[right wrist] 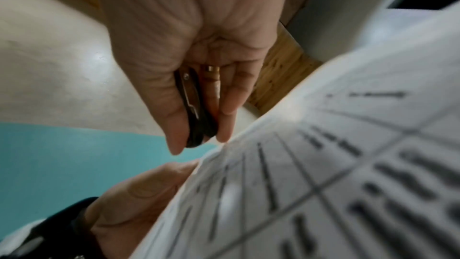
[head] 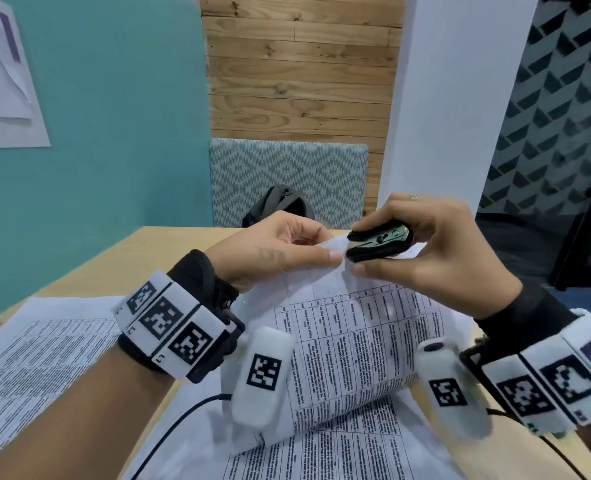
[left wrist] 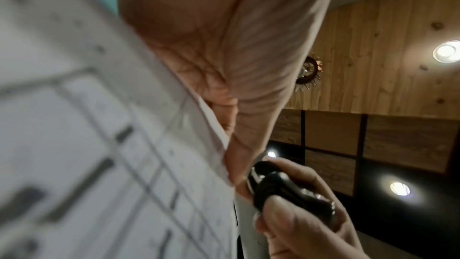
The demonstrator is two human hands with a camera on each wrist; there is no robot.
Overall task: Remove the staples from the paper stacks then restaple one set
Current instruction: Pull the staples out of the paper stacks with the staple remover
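Observation:
A printed paper stack (head: 352, 344) is lifted off the table, curling upward. My left hand (head: 280, 251) pinches its top corner between thumb and fingers. My right hand (head: 422, 251) grips a black staple remover (head: 378, 244) with metal claws, squeezed between thumb and fingers right at that corner. In the left wrist view the staple remover (left wrist: 276, 188) sits just beyond the paper's (left wrist: 99, 145) edge. The right wrist view shows the staple remover (right wrist: 196, 113) squeezed together above the paper (right wrist: 323, 174). The staple itself is hidden.
A second printed stack (head: 34, 348) lies flat on the wooden table (head: 120, 258) at the left. More sheets (head: 339, 452) lie under the lifted stack. A black cable (head: 183, 417) crosses the table front. A patterned chair (head: 287, 174) with a dark bag (head: 280, 206) stands behind.

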